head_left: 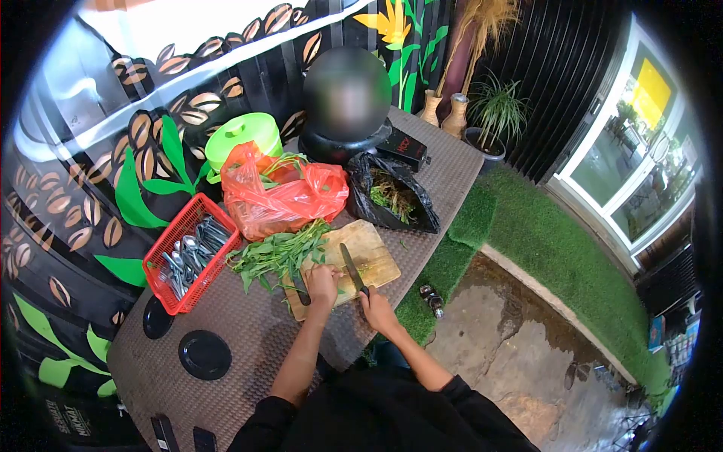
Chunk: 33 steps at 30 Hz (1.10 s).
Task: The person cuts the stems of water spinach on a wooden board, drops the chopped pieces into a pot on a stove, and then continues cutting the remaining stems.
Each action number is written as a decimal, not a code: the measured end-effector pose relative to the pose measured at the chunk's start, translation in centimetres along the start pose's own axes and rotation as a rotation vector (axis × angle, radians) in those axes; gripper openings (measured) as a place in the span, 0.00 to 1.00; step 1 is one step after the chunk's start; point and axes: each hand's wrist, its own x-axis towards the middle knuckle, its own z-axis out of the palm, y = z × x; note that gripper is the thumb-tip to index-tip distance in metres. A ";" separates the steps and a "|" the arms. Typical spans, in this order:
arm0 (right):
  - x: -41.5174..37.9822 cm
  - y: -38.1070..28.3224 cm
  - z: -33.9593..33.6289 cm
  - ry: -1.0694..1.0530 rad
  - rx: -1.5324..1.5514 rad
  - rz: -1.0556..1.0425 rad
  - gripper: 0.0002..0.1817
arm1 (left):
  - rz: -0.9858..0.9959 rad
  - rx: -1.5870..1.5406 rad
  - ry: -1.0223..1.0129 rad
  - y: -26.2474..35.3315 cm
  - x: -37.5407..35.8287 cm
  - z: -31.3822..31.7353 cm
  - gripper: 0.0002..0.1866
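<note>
My right hand [378, 310] is wrapped round the handle of a kitchen knife [351, 265], whose dark blade points away from me over the wooden cutting board [376, 245]. My left hand [322, 282] is closed on the board, pressing on the stem end of a bunch of leafy greens [282, 248]. The long narrow leaves spread left, off the board and onto the table. A few small green bits lie between the blade and my left hand. My left fingertips are partly hidden.
Behind the board stand a red plastic bag [282, 196] with greens and a black bag [392, 196] holding trimmings. A red basket [192, 252] of cutlery, a green lidded container [242, 139] and black plates [205, 355] are on the woven table [256, 324]. A blurred round shape [346, 94] stands behind.
</note>
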 end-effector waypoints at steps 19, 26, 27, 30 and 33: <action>-0.6 -0.5 -0.2 0.068 0.039 0.067 0.19 | 0.253 0.063 0.055 1.8 2.4 -2.2 0.04; -1.5 0.2 1.7 0.094 0.118 0.034 0.19 | 0.349 0.166 0.009 -0.3 3.1 0.6 0.06; -1.9 -0.6 1.4 0.064 0.131 0.079 0.20 | 0.350 0.164 0.008 -0.2 2.9 0.6 0.06; -2.2 -1.0 1.9 0.044 0.100 0.119 0.20 | 0.312 0.154 -0.007 -0.2 2.1 0.8 0.06; -2.0 -0.9 1.8 0.018 0.012 0.139 0.21 | 0.365 0.113 0.073 -0.5 1.4 1.2 0.05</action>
